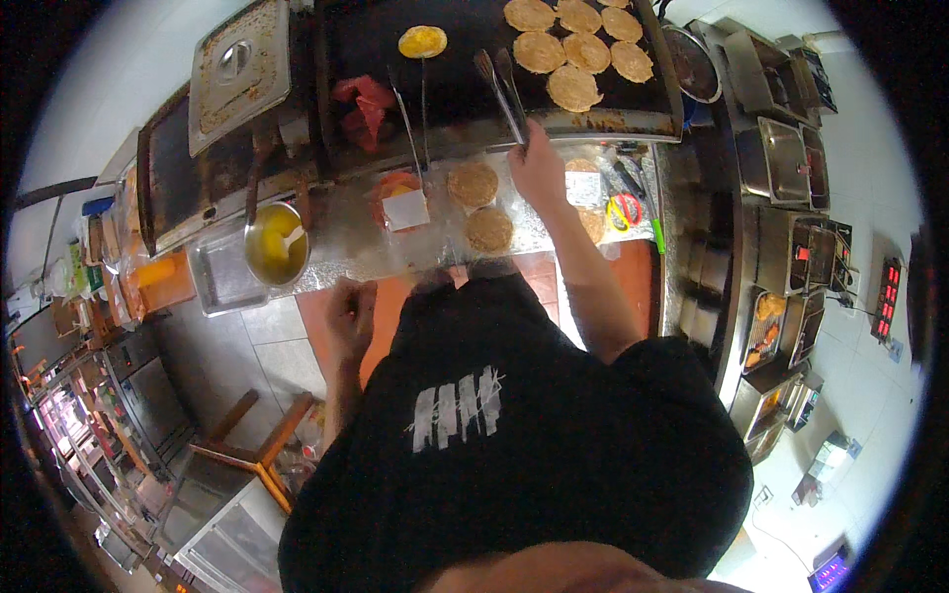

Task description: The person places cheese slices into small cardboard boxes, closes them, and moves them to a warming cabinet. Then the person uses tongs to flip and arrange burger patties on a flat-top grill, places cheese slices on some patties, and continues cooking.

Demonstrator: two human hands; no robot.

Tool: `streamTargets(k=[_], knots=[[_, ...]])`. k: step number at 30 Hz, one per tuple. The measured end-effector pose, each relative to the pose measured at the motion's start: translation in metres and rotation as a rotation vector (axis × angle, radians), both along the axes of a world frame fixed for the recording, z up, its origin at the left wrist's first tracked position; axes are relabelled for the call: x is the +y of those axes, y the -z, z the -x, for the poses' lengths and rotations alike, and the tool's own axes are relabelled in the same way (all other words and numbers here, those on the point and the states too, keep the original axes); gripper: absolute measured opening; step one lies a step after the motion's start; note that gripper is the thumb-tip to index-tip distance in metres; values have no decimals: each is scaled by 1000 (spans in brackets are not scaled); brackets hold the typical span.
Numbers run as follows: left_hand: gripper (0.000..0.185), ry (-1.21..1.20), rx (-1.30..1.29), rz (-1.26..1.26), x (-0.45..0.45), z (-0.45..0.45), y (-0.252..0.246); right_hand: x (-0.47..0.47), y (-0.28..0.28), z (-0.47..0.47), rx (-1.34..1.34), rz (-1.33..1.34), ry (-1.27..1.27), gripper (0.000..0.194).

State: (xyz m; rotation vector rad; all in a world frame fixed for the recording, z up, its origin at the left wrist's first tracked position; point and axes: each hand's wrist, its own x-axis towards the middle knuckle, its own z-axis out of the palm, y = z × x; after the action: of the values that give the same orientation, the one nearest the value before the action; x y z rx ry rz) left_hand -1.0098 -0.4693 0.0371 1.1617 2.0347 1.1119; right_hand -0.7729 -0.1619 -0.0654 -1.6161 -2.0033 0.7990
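Observation:
My right hand (537, 167) grips metal tongs (504, 96) over the front edge of the black griddle (460, 96). Several round browned patties (574, 87) lie on the griddle right of the tongs, a fried egg (422, 42) and pink meat slices (365, 111) left of them. A second pair of tongs (408, 118) leans over the edge between egg and meat. On the steel ledge (334, 248) are round patties or buns (473, 185) and an orange-red round item with a white square (405, 210) on it. My left hand (351, 311) hangs before the ledge, its fingers curled and blurred; whether it holds anything is unclear.
A steel bowl (276, 244) of yellow liquid stands beside an empty metal tray (226, 276) on the left. A lidded steel pan (239, 70) sits behind them. Scissors with yellow and red handles (624, 213) and a green-handled tool (657, 231) lie at the ledge's right end. Fryers (789, 248) line the right.

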Motion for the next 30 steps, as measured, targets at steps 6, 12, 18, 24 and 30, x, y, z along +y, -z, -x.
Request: streamTargets(k=[6,12,18,24,30], knots=[[28,-521,-410,574,-150,11,174,18,-35,-136,555,375,175,47],[25,-314,-247,815,-255,10,281,56,-29,-219,525,529,158,33],[26,-185,-214,645,-237,16,322,117,-4,-199,588,517,140,31],[28,-189,-74,763,-144,-6,254,128,-28,-193,-366,-300,65,31],[27,-89,-33,596,-157,-16,272,114,-50,-200,-542,-380,-77,38]])
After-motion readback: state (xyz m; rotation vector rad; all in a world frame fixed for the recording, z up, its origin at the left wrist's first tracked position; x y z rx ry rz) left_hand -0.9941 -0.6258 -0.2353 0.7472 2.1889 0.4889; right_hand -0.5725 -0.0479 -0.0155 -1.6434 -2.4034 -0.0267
